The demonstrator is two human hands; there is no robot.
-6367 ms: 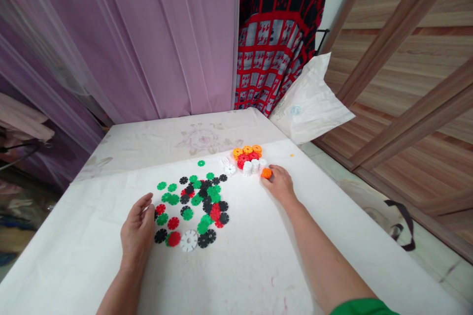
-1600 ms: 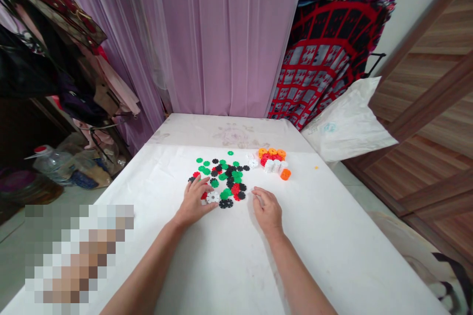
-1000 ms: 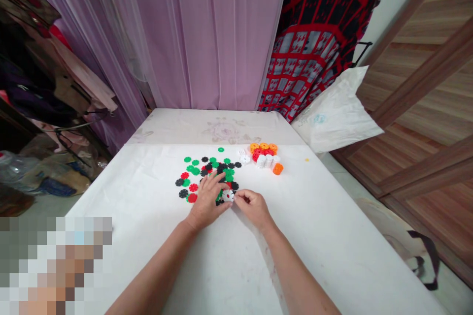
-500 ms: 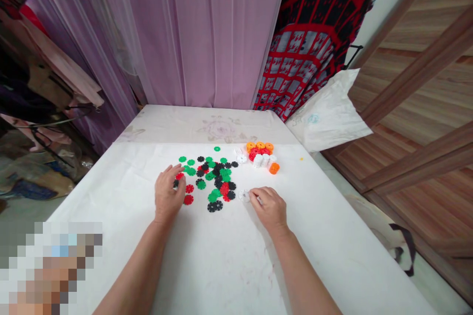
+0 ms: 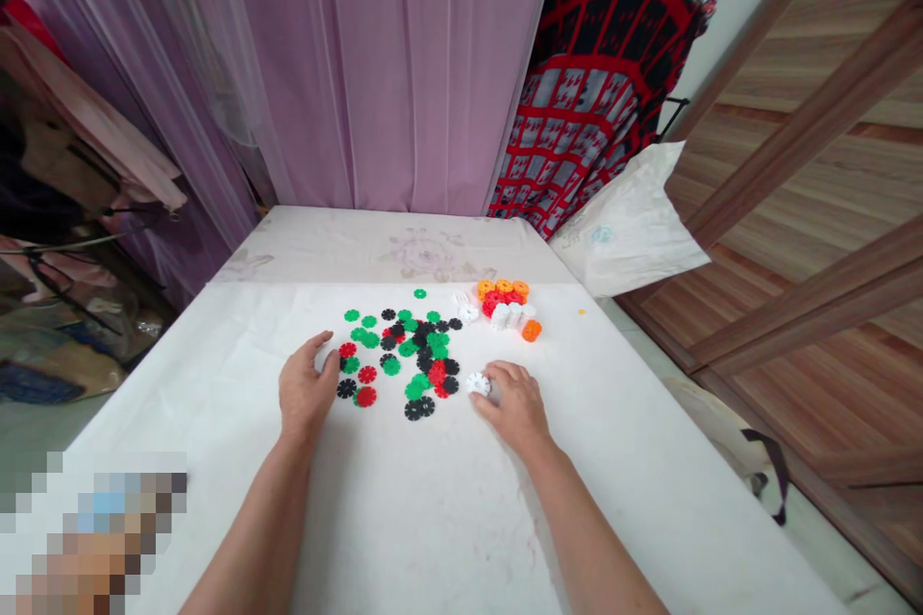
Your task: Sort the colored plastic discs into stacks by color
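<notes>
Since the white disc (image 5: 477, 384) is pinched at its edge, I'd guess that's so its slots stay clear. Stacks (image 5: 503, 289) look colour-grouped, probably to avoid mixing. It's between the right hand's (image 5: 519, 404) thumb and fingers, right of the pile (image 5: 425, 340); left hand (image 5: 307, 389) is empty, loosely curved.

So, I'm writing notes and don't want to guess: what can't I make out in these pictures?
All in the head view:
White disc: part of its rim, covered by the right hand.
Heaped green, red and black discs: lower ones, covered by upper ones.
Yellow speck: too small to identify.
Left forearm: cut off by the bottom edge.
Pixelated patch: its blocks hide what lies there.
</notes>
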